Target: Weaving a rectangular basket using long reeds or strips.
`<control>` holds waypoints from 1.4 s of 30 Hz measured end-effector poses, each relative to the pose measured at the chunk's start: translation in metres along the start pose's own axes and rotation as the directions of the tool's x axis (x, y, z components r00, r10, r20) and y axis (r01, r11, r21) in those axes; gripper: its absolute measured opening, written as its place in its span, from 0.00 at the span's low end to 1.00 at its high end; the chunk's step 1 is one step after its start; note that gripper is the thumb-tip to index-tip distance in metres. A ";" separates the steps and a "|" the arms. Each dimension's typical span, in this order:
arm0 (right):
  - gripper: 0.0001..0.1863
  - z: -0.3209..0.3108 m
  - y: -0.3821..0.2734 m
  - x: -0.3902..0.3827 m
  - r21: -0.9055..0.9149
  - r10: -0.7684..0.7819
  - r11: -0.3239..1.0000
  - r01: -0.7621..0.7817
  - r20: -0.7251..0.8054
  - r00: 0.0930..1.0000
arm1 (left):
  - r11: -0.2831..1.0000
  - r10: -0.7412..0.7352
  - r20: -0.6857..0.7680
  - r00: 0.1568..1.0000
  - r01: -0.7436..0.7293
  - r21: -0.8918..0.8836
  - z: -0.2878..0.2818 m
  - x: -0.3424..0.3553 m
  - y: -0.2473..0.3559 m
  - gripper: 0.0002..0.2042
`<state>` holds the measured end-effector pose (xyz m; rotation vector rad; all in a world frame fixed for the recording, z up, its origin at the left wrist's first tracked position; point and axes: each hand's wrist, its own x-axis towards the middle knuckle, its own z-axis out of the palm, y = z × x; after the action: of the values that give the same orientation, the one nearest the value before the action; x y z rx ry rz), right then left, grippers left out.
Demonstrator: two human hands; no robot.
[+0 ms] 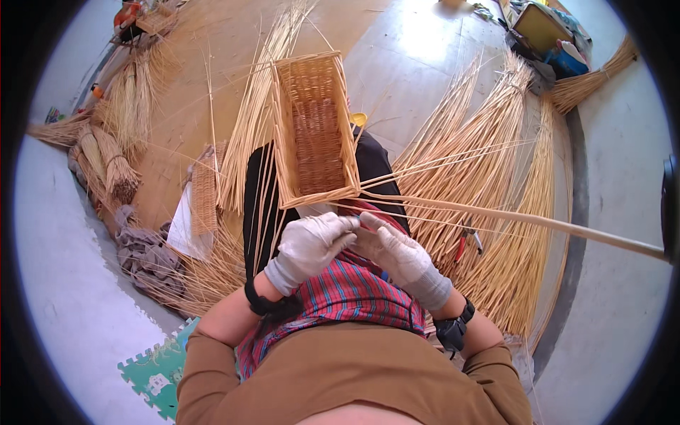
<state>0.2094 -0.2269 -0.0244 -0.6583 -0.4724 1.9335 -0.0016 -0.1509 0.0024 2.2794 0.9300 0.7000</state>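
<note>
Viewed remotely, from left to right. At far left I see a flat woven panel (206, 191) beside the legs, over scattered stalks. Next comes the gloved left hand (312, 244), its fingers curled inward and its thumb near the fingertips of the other hand; I cannot tell whether anything is pinched there. The wicker basket (316, 134) lies straight ahead of both hands, over the legs, open side up. Its long axis runs away from the torso, the far end leaning slightly left; its near short rim is just beyond the knuckles, with a narrow gap in my view. The gloved right hand (394, 249) slants in from the right with fingers fairly straight, their tips meeting those of the left below the basket's near right corner. I cannot tell whether it grasps anything. From that corner a long pale stalk (496, 211) and thinner strands fan out rightward, so the right hand is nearer their length. Farther right, a red-handled tool (461, 245) lies on a spread bundle of stalks (489, 131).
</note>
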 end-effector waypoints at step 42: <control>0.38 0.002 0.039 0.047 0.222 0.036 0.967 -0.123 0.362 0.932 | 0.900 0.417 -0.022 0.909 -0.409 0.150 -0.029 0.020 -0.008 0.12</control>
<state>0.1646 -0.2007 -0.0567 -0.1692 -0.4256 2.1552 -0.0115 -0.1224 0.0225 2.6329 0.5293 0.9002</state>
